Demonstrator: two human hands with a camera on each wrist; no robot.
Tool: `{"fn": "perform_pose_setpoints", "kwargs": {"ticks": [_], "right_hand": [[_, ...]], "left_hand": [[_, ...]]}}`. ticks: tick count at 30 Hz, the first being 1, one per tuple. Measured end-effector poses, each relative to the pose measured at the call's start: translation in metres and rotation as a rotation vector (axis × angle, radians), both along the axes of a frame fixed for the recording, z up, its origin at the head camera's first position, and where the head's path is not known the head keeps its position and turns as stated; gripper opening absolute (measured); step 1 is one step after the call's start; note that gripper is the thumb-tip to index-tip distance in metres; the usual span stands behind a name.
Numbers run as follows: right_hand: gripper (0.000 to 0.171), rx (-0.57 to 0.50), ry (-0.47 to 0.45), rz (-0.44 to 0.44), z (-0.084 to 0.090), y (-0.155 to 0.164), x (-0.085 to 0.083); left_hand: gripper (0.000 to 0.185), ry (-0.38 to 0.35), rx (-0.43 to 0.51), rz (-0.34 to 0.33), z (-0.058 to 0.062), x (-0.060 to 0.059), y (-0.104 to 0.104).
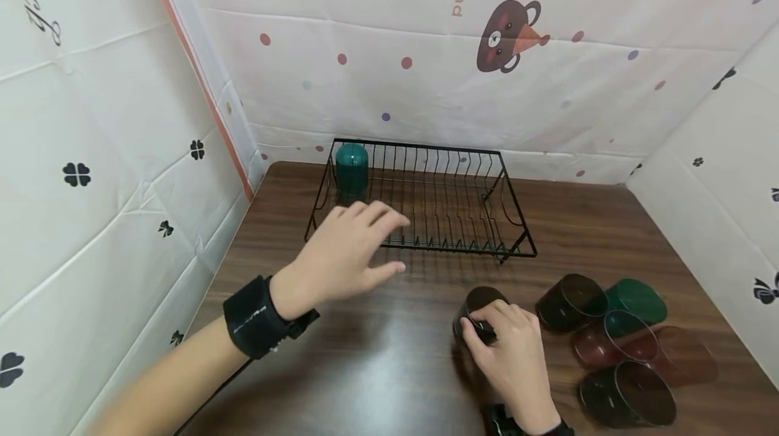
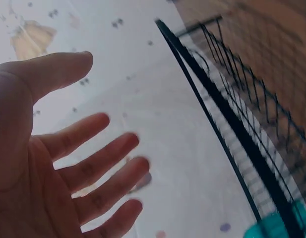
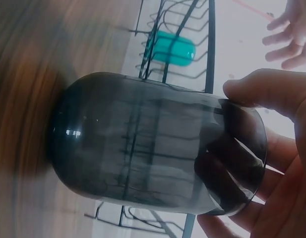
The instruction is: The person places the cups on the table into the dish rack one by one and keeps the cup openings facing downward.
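Over the table's (image 1: 377, 368) left half, the left hand (image 1: 347, 253) hovered with fingers spread and holding nothing, just before the black wire rack (image 1: 426, 203), where a teal cup (image 1: 351, 169) stood upside down in the far-left corner; to the right, the right hand (image 1: 511, 348) gripped a dark smoky cup (image 1: 481, 304), with four more tumblers (image 1: 615, 348) lying beside it
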State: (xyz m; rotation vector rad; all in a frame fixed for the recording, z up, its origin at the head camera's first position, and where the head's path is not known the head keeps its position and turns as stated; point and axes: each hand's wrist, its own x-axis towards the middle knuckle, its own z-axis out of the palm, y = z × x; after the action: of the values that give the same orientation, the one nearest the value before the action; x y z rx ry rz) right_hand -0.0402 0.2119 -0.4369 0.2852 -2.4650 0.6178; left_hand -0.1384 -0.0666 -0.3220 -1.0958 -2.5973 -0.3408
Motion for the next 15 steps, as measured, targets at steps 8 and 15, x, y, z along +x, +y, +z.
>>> {"fn": "perform_pose_setpoints", "kwargs": {"ticks": [8, 15], "right_hand": [[0.014, -0.005, -0.046, 0.072, -0.002, -0.013, -0.003], [0.016, 0.011, -0.047, 0.121, -0.006, -0.023, -0.006]], "left_hand": [[0.037, -0.025, 0.025, -0.183, -0.018, 0.042, 0.016], [0.034, -0.100, 0.067, -0.288, -0.023, 0.065, 0.026]]}}
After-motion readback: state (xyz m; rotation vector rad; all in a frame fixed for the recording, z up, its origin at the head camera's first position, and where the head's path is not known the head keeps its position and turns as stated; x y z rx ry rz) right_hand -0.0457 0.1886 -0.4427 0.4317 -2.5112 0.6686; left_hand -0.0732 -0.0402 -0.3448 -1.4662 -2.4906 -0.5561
